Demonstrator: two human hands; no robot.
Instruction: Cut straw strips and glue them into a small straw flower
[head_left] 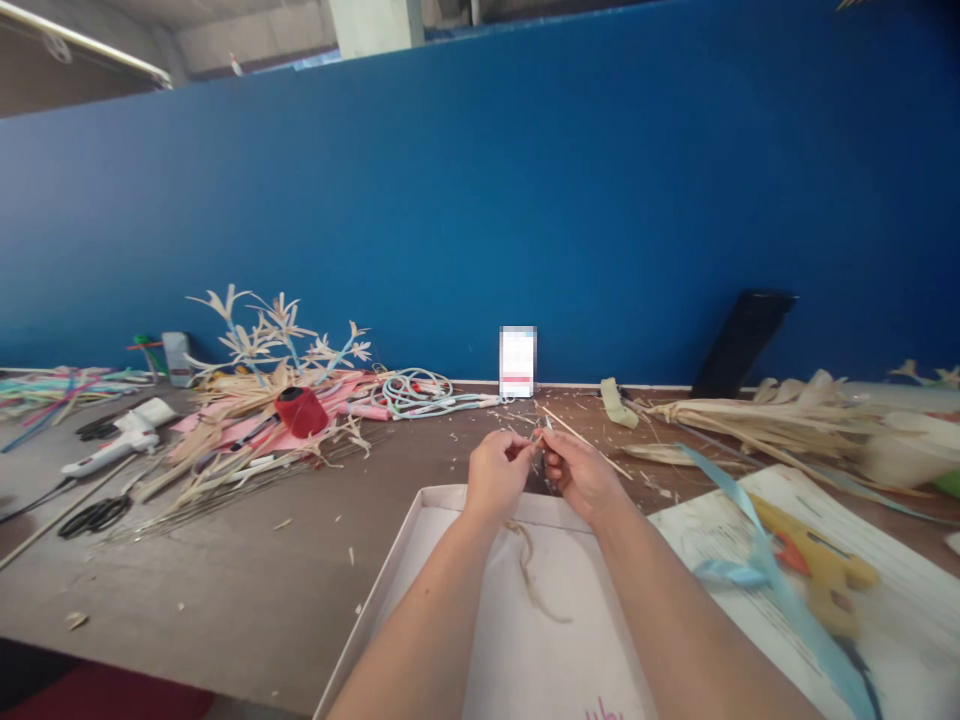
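My left hand [496, 472] and my right hand [577, 472] meet above the far rim of a shallow white tray [409, 560]. Both hands are closed in a pinch on a thin pale stick [592, 446] that slants away to the right. A small bit of material sits between the fingertips, too small to name. A curled tan fibre strand [534, 575] hangs below my left hand and lies on the tray floor.
Left: dried straw flowers [277, 335], a red thread spool [301, 411], a pale blue cord coil [416, 392], a white glue gun [112, 445], black scissors [94, 516]. Right: dried husk bundle [750, 420], a yellow glue gun [814, 570], light blue ribbon [757, 560]. A blue partition [525, 200] stands behind.
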